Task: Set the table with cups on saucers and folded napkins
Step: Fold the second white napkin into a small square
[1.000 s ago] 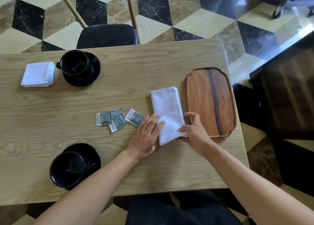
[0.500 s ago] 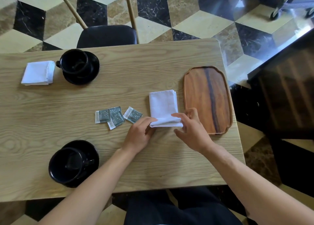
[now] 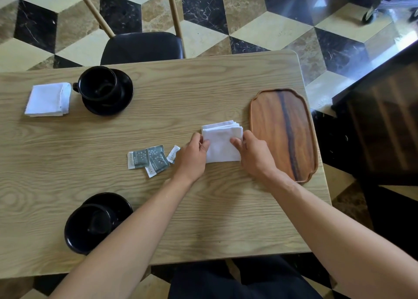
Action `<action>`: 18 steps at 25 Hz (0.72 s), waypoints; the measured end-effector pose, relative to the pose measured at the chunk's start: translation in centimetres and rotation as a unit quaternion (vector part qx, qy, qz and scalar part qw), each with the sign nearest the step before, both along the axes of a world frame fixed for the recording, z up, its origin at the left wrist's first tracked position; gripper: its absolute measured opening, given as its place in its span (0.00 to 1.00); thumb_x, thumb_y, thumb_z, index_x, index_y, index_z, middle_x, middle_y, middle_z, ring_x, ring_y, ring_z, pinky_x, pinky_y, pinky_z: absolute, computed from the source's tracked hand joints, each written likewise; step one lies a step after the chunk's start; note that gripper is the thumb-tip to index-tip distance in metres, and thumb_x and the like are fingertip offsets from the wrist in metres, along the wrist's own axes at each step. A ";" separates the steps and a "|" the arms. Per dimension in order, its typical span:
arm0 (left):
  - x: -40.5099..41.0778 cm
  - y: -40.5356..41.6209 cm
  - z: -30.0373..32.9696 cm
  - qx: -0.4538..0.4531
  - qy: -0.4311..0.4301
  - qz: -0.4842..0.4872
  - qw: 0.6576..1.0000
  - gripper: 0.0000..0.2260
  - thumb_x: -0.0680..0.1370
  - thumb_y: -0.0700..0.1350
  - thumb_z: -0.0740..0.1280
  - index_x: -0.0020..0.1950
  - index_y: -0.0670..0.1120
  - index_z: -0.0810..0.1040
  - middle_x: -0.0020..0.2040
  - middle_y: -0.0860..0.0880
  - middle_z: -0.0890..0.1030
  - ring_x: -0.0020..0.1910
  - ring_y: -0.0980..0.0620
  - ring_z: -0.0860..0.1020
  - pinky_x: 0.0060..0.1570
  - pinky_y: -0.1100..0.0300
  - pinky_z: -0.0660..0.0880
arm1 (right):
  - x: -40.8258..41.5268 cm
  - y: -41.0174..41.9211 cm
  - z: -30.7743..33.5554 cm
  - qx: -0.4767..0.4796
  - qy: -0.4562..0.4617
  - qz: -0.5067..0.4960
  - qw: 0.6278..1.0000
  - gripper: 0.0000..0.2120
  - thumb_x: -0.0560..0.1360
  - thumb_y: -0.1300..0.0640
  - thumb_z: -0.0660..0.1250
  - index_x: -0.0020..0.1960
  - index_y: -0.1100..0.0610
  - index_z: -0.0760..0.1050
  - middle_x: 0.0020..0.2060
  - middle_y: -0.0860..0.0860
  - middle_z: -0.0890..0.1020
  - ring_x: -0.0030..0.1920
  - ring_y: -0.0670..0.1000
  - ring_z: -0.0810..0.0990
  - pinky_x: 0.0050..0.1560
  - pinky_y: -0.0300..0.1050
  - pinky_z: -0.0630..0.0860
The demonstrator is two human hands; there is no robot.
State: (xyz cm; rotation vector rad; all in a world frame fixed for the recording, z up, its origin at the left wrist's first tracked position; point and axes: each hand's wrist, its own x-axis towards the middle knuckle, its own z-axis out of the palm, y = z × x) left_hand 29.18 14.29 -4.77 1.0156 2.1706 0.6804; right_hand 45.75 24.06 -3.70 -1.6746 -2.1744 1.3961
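A white napkin, folded into a small square, lies on the wooden table just left of a wooden tray. My left hand pinches its left edge and my right hand pinches its right edge. A second folded white napkin lies at the far left, beside a black cup on a black saucer. Another black cup on a saucer stands at the near left.
Three grey sachets lie on the table just left of my left hand. A black-seated chair stands at the table's far side. A dark cabinet is right of the table.
The long napkin strip has been folded in half away from me into a square. Both hands moved up the table with it and now hold its side edges.
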 end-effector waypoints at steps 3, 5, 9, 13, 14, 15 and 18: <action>-0.3 1.3 -0.3 -0.040 0.016 0.004 0.999 0.13 0.84 0.53 0.57 0.50 0.44 0.69 0.40 0.42 0.80 0.42 0.37 0.76 0.41 0.46 0.73 | -1.1 0.7 -0.4 0.029 -0.048 -0.009 0.998 0.17 0.83 0.41 0.56 0.42 0.50 0.63 0.37 0.53 0.79 0.36 0.55 0.76 0.32 0.48 0.68; -0.3 1.9 -0.6 -0.065 0.034 0.004 0.997 0.13 0.85 0.53 0.56 0.50 0.44 0.69 0.42 0.40 0.80 0.44 0.36 0.76 0.41 0.46 0.72 | -1.8 0.8 -0.7 0.043 -0.067 -0.021 0.997 0.15 0.83 0.41 0.55 0.42 0.48 0.62 0.34 0.52 0.76 0.32 0.52 0.73 0.29 0.45 0.63; -0.3 2.4 -0.8 -0.079 0.043 0.014 0.996 0.12 0.84 0.52 0.56 0.49 0.44 0.68 0.46 0.40 0.81 0.46 0.36 0.76 0.42 0.46 0.72 | -2.7 0.8 -1.3 0.064 -0.099 -0.015 0.993 0.11 0.83 0.42 0.53 0.46 0.46 0.62 0.33 0.50 0.75 0.32 0.49 0.72 0.29 0.43 0.62; -0.3 2.7 -0.8 -0.071 0.049 0.024 0.996 0.11 0.84 0.51 0.57 0.47 0.45 0.68 0.44 0.40 0.81 0.45 0.36 0.76 0.40 0.48 0.68 | -2.5 0.9 -1.5 0.077 -0.104 -0.007 0.992 0.10 0.84 0.42 0.53 0.50 0.47 0.62 0.32 0.49 0.75 0.32 0.49 0.72 0.28 0.43 0.64; -0.2 2.7 -0.8 -0.068 0.051 0.029 0.996 0.11 0.84 0.51 0.57 0.47 0.45 0.68 0.43 0.41 0.81 0.45 0.36 0.76 0.40 0.48 0.68 | -2.4 0.9 -1.4 0.080 -0.103 -0.007 0.991 0.10 0.84 0.41 0.53 0.50 0.47 0.63 0.32 0.49 0.75 0.32 0.49 0.72 0.28 0.43 0.64; -0.1 2.7 -0.8 -0.064 0.049 0.037 0.996 0.12 0.83 0.51 0.57 0.46 0.45 0.68 0.41 0.42 0.80 0.44 0.36 0.76 0.40 0.48 0.68 | -2.5 0.8 -1.4 0.083 -0.101 -0.006 0.991 0.10 0.84 0.41 0.53 0.52 0.47 0.63 0.31 0.49 0.75 0.32 0.50 0.73 0.28 0.43 0.64; -0.3 3.0 -0.8 -0.053 0.027 0.061 0.996 0.13 0.82 0.53 0.59 0.45 0.46 0.67 0.38 0.44 0.77 0.41 0.38 0.74 0.39 0.49 0.68 | -2.4 0.5 -1.1 0.074 -0.093 -0.001 0.993 0.11 0.83 0.39 0.52 0.58 0.44 0.65 0.32 0.48 0.77 0.34 0.53 0.77 0.30 0.45 0.68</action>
